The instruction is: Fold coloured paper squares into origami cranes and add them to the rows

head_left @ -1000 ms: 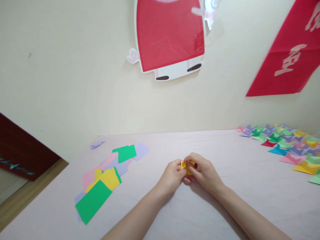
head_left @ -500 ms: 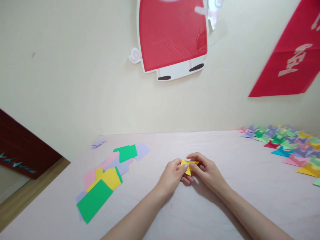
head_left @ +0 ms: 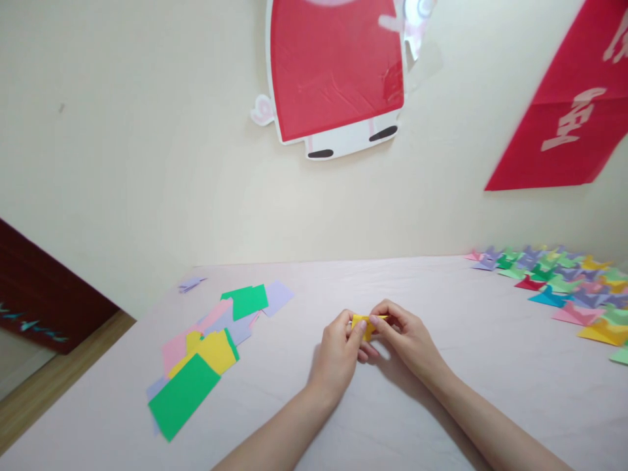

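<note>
Tipped more upright than before, the left hand faces the right hand. Left of the fingers lie loose sheets; far right, folded pieces, likely parted for working room. Nearly closed, both hands' fingertips pinch yellow paper between them, perhaps steadying a crease; its underside is hidden from me.

Folded yellow paper is pinched between left hand and right hand

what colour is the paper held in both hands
Yellow; the folded paper shows in the head view, between the left hand and right hand.
</note>
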Motion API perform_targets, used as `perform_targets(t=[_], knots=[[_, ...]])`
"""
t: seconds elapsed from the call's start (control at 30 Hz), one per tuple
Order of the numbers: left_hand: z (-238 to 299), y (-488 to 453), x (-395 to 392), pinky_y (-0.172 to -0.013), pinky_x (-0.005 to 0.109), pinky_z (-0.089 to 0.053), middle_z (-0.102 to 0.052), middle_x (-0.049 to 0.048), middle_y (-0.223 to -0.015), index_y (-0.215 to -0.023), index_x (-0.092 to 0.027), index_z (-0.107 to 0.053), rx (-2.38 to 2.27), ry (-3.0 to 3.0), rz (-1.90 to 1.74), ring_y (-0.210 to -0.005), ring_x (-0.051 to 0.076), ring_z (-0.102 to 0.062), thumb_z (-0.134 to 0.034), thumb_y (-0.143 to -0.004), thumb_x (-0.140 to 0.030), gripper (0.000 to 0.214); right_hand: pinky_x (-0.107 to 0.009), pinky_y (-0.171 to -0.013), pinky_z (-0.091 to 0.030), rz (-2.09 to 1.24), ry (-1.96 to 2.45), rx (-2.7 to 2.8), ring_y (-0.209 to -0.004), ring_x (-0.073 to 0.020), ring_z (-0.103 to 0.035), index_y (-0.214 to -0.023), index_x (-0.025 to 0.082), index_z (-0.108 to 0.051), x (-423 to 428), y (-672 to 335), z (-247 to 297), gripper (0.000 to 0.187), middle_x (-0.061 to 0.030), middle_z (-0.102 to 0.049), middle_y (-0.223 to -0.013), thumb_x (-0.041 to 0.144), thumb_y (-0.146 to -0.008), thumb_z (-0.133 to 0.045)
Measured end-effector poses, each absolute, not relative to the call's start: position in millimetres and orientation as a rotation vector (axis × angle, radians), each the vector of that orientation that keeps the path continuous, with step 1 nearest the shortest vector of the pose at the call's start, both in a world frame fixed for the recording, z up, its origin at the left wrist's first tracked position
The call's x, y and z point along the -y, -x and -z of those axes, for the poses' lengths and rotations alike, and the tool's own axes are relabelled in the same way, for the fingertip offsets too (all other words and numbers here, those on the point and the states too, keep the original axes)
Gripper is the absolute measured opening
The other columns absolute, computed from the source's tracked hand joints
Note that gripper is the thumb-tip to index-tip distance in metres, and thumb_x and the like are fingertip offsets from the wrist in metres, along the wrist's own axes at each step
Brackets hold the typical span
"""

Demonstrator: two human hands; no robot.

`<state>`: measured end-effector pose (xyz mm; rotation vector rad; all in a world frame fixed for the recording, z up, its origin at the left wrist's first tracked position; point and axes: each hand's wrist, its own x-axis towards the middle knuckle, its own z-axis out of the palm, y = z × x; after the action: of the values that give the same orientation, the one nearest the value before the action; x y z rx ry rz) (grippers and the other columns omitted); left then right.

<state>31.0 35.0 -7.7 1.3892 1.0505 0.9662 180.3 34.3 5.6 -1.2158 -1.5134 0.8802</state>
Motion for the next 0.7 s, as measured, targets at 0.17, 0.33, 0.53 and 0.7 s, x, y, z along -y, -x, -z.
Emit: perform_targets(t=[0.17, 0.33, 0.53, 0.7], knots=[[5.6, -30.3, -36.8, -0.043, 0.018, -0.04, -0.062, -0.0035, -0.055, -0.083, -0.02, -0.048, -0.984, -1.337, -0.98, -0.041, 0.011, -0.057, -0.051, -0.091, -0.049, 0.03, -0.028, -0.064, -0.05, -0.984, 1.195, 1.435, -0.066, -0.0163, -0.06, -0.073, 0.02, -0.059, -36.4, -181.2, -3.3, 0.029, -0.0002, -0.061, -0.068, 0.047, -0.084, -0.059], [4.1, -31.2, -37.8, -0.04, 0.017, -0.034, -0.056, -0.0048, -0.048, -0.081, -0.02, -0.048, -0.972, -1.331, -0.96, -0.037, 0.011, -0.052, -0.053, -0.087, -0.054, 0.035, -0.027, -0.059, -0.046, -0.988, 1.228, 1.434, -0.06, -0.0147, -0.056, -0.073, 0.021, -0.056, -36.8, -182.0, -5.2, 0.03, 0.0021, -0.058, -0.064, 0.048, -0.084, -0.058], [-8.1, -20.8, -41.0, -0.053, 0.024, -0.043, -0.065, 0.0016, -0.069, -0.083, -0.019, -0.051, -1.129, -1.539, -0.829, -0.058, 0.016, -0.062, -0.047, -0.092, -0.04, 0.023, -0.037, -0.078, -0.042, -0.552, 1.352, 1.714, -0.083, -0.0214, -0.053, -0.067, 0.022, -0.052, -40.3, -184.7, -0.9, 0.025, -0.0025, -0.06, -0.079, 0.037, -0.087, -0.053], [-15.5, -16.2, -22.3, -0.088, 0.041, -0.043, -0.061, 0.009, -0.113, -0.121, -0.019, -0.054, -1.655, -2.47, -0.661, -0.104, 0.027, -0.054, -0.054, -0.086, -0.014, 0.036, -0.042, -0.082, -0.039, -0.266, 1.523, 1.924, -0.093, -0.0254, -0.049, -0.066, 0.021, -0.056, -39.2, -179.0, 7.1, 0.02, -0.0059, -0.063, -0.095, 0.026, -0.085, -0.055]])
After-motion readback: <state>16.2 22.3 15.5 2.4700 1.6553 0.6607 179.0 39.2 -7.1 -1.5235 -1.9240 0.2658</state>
